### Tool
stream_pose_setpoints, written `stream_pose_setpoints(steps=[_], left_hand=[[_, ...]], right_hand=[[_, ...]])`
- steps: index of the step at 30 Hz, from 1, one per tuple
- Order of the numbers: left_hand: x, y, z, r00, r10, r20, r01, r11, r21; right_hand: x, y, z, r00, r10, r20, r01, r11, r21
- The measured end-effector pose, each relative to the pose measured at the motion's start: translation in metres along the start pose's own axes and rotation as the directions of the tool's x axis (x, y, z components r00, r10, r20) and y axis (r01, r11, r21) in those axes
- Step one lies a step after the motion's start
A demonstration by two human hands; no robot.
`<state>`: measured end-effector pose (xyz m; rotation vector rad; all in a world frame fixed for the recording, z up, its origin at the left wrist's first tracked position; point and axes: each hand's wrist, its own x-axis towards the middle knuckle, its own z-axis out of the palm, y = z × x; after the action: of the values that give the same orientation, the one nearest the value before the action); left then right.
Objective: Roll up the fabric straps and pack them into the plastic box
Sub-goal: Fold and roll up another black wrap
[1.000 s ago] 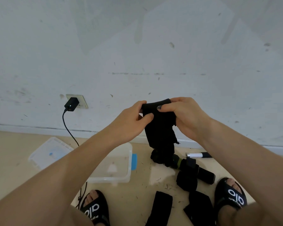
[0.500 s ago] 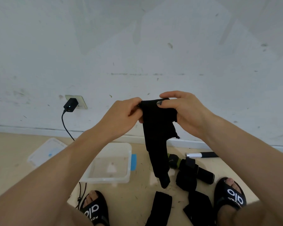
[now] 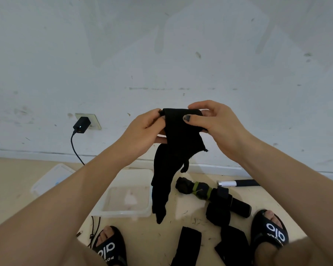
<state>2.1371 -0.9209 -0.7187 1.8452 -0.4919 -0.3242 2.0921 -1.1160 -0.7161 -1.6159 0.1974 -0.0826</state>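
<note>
- I hold the black fabric strap (image 3: 178,143) up in front of me at chest height, its top edge stretched between my two hands and its long tail hanging free, the tip dangling above the floor just beside the plastic box (image 3: 126,196).
- My left hand (image 3: 142,131) pinches the strap's left top corner, fingers curled in on the cloth; my right hand (image 3: 213,121) pinches the right side, thumb laid across the front of the fabric and the other fingers behind it.
- I judge this to be the start of the roll: the top edge is gathered, but nearly the whole length hangs unrolled.
- Next I would need to turn the top edge over on itself and wind downward, keeping the cloth taut so the roll stays tight, then lower it into the box.
- The box sits open on the floor below my left forearm and looks empty; what seems to be its lid (image 3: 50,179) lies to its left.
- More straps wait on the floor to the right: a rolled bundle with a green band (image 3: 195,188) and several flat or folded black pieces (image 3: 186,244) between my sandals (image 3: 269,231).
- The floor is pale beige with scattered specks; a scuffed white wall rises behind, with a black charger (image 3: 81,125) plugged into a socket and its cable trailing down.
</note>
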Motion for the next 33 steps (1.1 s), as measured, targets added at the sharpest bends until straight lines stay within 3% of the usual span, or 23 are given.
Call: stream_pose_setpoints(steps=[7, 11, 18, 20, 23, 28, 33], left_hand=[[0.003, 0.004, 0.004, 0.995, -0.085, -0.060, 0.073, 0.982, -0.174], [0.004, 0.001, 0.004, 0.991, -0.110, -0.074, 0.094, 0.977, -0.193], [0.004, 0.005, 0.011, 0.977, -0.211, -0.029, 0.182, 0.896, -0.404], [0.003, 0.006, 0.013, 0.974, -0.229, -0.007, 0.211, 0.911, -0.355], [0.000, 0.005, 0.016, 0.976, -0.179, -0.122, 0.159, 0.975, -0.158], [0.000, 0.006, 0.017, 0.974, -0.112, -0.199, 0.078, 0.982, -0.170], [0.001, 0.009, 0.020, 0.968, -0.151, -0.199, 0.106, 0.969, -0.221]], right_hand=[[-0.002, 0.005, 0.007, 1.000, 0.006, 0.002, -0.006, 0.999, -0.043], [-0.007, 0.003, 0.010, 0.986, 0.103, 0.128, -0.120, 0.984, 0.135], [-0.009, 0.001, 0.016, 0.993, 0.036, 0.113, -0.058, 0.979, 0.196], [-0.009, 0.005, 0.019, 0.995, 0.016, 0.096, -0.033, 0.983, 0.183], [-0.008, 0.007, 0.021, 0.996, -0.012, 0.090, -0.005, 0.981, 0.192], [-0.009, 0.003, 0.022, 0.992, 0.019, 0.122, -0.043, 0.979, 0.199], [-0.009, 0.005, 0.024, 0.997, -0.062, 0.036, 0.057, 0.991, 0.125]])
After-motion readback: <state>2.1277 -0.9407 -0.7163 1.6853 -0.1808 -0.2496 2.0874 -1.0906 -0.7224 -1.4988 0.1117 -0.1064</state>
